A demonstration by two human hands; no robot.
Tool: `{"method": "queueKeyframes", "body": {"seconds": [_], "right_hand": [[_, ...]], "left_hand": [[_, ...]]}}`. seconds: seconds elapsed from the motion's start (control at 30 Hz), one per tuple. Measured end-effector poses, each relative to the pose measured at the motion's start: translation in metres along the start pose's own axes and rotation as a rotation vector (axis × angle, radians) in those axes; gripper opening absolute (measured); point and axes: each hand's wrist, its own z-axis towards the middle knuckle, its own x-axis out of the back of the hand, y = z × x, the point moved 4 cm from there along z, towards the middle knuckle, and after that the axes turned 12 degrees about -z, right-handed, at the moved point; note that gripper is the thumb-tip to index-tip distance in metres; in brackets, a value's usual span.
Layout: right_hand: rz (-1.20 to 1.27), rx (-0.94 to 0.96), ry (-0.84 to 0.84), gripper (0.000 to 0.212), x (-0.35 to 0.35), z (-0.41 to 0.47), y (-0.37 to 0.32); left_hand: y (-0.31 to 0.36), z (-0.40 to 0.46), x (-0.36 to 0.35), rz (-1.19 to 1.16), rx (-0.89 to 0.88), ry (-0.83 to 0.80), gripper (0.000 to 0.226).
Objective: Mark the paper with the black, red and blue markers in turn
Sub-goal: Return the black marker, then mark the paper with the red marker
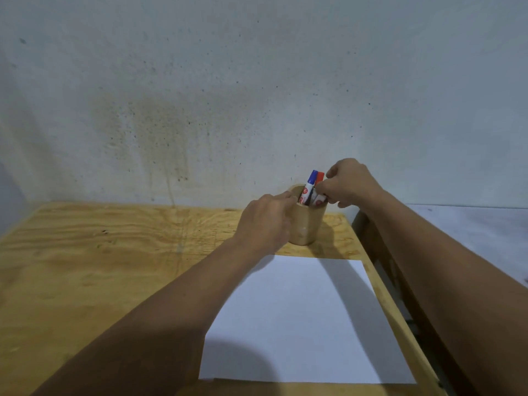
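Observation:
A wooden pen cup (308, 224) stands on the table behind a blank white sheet of paper (303, 318). A blue-capped marker (310, 187) and a red-capped marker (319, 178) stick up out of the cup. My left hand (265, 221) is wrapped around the cup's left side. My right hand (350, 181) has its fingers closed on a marker in the cup, beside the red cap; its colour is hidden by the fingers. No black marker is visible.
The plywood table (100, 267) runs to a stained wall (200, 110) at the back. Its right edge lies just past the paper, with a dark wooden frame (380, 252) and a pale surface (485, 232) beyond.

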Motion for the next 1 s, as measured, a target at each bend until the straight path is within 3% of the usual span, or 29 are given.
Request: {"method": "queueKeyframes", "body": {"seconds": [0.37,0.67,0.8,0.9,1.0], "right_hand": [[0.296,-0.073,0.172,0.01,-0.014,0.001,0.008],[0.676,0.164,0.594,0.012,0.059,-0.023,-0.012],[0.582,0.265,0.475,0.026,0.058,-0.045,-0.017],[0.434,0.281,0.259,0.027,0.034,-0.058,-0.016],[0.46,0.226,0.005,0.024,0.009,-0.072,-0.019]], "left_hand": [[-0.01,0.007,-0.007,-0.062,-0.019,0.256,0.024],[-0.006,0.004,-0.007,-0.078,-0.026,0.209,0.032],[-0.014,0.003,-0.004,-0.322,0.159,0.083,0.048],[-0.022,-0.002,0.012,-0.684,0.327,0.184,0.045],[-0.028,-0.009,0.032,-1.17,0.471,0.212,0.036]]}}
